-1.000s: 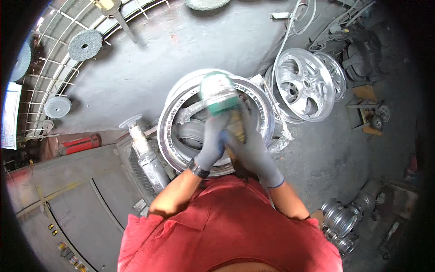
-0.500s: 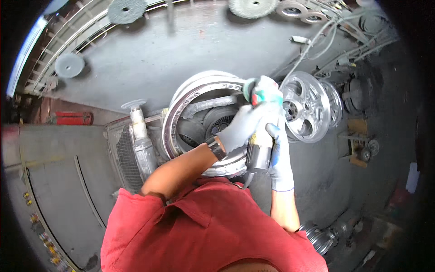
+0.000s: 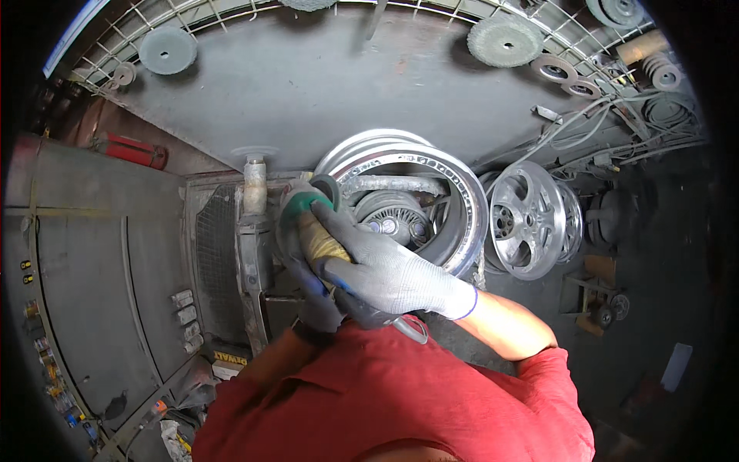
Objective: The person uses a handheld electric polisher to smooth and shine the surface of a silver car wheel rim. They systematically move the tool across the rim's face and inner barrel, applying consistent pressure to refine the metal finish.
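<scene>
An angle grinder (image 3: 322, 240) with a green head and yellow tape round its body slants across the left edge of a bare wheel rim (image 3: 465, 202). Its round disc (image 3: 327, 187) is by the rim's upper left; I cannot tell whether they touch. My right hand (image 3: 389, 273), in a grey-white glove, is closed over the tool's body from above. Below and left of it, my gloved left hand (image 3: 317, 306) is wrapped round the grinder's underside, its fingers partly hidden. A grey cord (image 3: 412, 331) loops near the tool's rear end.
Silver spoked wheels (image 3: 527, 219) stand to the right. A metal post (image 3: 255, 189) rises left of the rim, near a mesh panel (image 3: 214, 239). Polishing discs (image 3: 504, 41) hang along a wire rack at the back. A red cylinder (image 3: 132, 151) lies at the far left.
Both hands have carried the grinder from the rim's right side across to its left side. My right arm now reaches over it, and the view has shifted.
</scene>
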A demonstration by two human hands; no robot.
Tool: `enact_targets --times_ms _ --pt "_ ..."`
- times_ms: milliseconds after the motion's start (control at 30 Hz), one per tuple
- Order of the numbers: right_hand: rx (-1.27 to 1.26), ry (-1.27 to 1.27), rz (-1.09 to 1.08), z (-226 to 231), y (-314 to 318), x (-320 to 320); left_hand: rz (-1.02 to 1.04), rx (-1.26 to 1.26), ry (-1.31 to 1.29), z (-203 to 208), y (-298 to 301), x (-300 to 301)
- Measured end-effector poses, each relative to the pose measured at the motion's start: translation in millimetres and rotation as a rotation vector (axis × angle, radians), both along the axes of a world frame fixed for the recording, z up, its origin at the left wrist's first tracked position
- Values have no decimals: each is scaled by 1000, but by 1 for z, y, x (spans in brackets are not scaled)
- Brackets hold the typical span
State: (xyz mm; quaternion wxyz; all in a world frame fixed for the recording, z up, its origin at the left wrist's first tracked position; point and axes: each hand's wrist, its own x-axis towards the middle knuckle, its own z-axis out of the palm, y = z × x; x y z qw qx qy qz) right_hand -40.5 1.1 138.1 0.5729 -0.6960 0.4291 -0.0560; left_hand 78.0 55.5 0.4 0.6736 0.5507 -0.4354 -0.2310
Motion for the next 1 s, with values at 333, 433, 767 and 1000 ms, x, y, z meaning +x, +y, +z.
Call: enact_targets --times_ms 333,433,767,1000 --pt "-43 -279 -572 36 -22 -93 -855 124 1055 67 -108 -79" --pt "253 -665 -946 25 -2 -120 -1236 520 1391 73 -130 -125" --pt "479 -1177 -1545 -21 59 -173 -1671 1270 740 61 -127 -222" --pt "497 -1009 -1299 4 15 -155 -1622 957 958 75 -150 -175"
